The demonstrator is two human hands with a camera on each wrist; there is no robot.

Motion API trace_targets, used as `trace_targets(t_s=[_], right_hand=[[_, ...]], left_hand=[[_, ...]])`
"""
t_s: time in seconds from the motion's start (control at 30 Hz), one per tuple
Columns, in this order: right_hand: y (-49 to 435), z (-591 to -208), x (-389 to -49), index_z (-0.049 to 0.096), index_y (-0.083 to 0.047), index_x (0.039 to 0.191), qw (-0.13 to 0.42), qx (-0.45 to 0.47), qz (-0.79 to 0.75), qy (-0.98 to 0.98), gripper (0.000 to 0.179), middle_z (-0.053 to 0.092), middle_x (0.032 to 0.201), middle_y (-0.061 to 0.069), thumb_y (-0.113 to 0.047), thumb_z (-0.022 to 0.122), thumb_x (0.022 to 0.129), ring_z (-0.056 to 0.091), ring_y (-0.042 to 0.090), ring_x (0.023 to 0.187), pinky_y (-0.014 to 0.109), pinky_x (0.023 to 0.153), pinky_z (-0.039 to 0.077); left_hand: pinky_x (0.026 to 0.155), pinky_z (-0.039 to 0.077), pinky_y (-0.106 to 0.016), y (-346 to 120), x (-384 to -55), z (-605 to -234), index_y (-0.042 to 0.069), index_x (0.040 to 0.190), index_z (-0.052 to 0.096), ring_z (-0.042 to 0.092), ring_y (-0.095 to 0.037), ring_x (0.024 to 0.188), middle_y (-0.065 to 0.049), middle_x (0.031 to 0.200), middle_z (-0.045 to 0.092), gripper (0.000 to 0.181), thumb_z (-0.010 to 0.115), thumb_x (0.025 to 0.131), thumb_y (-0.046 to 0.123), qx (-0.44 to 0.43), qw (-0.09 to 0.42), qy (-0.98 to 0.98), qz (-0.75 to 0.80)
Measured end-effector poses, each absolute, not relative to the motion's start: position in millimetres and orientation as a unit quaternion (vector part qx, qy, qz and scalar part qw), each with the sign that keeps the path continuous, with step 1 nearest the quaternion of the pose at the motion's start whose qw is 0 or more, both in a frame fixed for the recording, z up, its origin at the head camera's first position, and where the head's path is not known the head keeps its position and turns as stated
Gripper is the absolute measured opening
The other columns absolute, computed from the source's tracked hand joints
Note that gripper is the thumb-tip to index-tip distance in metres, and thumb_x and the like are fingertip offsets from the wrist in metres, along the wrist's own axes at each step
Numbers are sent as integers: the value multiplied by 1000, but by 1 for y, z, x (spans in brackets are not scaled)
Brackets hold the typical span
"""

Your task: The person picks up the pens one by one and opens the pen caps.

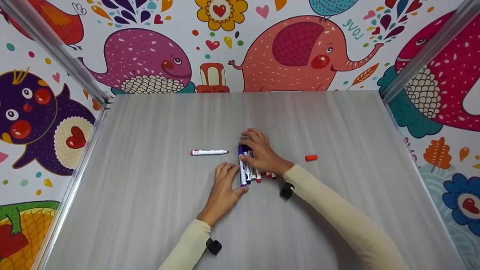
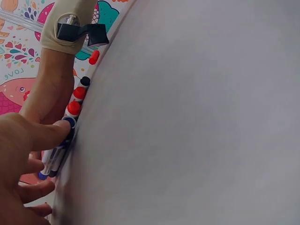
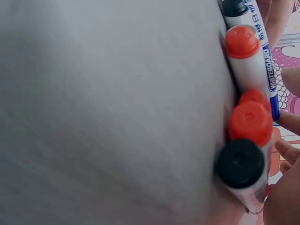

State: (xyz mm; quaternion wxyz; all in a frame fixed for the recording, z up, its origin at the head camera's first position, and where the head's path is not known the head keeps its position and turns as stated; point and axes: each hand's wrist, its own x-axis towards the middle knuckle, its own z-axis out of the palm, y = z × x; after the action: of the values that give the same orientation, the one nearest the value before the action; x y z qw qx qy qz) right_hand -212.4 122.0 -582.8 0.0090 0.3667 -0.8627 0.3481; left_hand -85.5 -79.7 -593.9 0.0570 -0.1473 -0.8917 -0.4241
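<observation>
Several whiteboard markers lie side by side in a row, with red and black caps towards me. A blue whiteboard marker is at the row's left edge; its printed barrel shows in the right wrist view. Arched over the row, my right hand has thumb and fingers curled at the blue marker's far part. My left hand lies just left of the row, fingers loosely extended. Its thumb is right at the blue marker's near end. The right palm hides much of the other markers.
An uncapped marker with a red end lies left of the row, tip pointing right. One loose red cap lies to the right. Metal posts and printed cartoon walls border the grey table.
</observation>
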Motion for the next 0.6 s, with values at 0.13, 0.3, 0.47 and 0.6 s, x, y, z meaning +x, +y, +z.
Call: trace_targets(t_s=[0.13,0.3,0.47,0.6], right_hand=[[124,-575,-209,67,4,139,3,363,377,-852,47,48,161,27,-28,74,106,27,44,160,68,128,16],[129,-562,-202,66,4,140,-19,344,421,-839,44,46,162,26,-25,71,107,27,39,160,64,130,20],[135,-548,-194,67,-2,140,-52,318,474,-819,40,45,163,23,-25,71,108,34,36,156,61,129,27],[142,-538,-187,67,-2,137,-69,300,507,-805,35,49,161,18,-23,71,109,42,36,153,62,126,34]], left_hand=[[122,38,-58,-81,-88,-594,-7,147,62,41,-43,148,-17,146,60,76,98,83,15,-163,72,-879,-442],[122,38,-60,-79,-87,-575,-6,153,56,41,-42,150,-21,154,55,85,98,84,19,-171,32,-874,-453],[126,36,-57,-78,-85,-556,-6,158,52,40,-40,154,-24,161,50,91,98,85,24,-173,-33,-867,-465],[127,35,-58,-77,-84,-547,-5,160,50,39,-39,155,-22,163,50,94,97,86,30,-181,-75,-858,-475]])
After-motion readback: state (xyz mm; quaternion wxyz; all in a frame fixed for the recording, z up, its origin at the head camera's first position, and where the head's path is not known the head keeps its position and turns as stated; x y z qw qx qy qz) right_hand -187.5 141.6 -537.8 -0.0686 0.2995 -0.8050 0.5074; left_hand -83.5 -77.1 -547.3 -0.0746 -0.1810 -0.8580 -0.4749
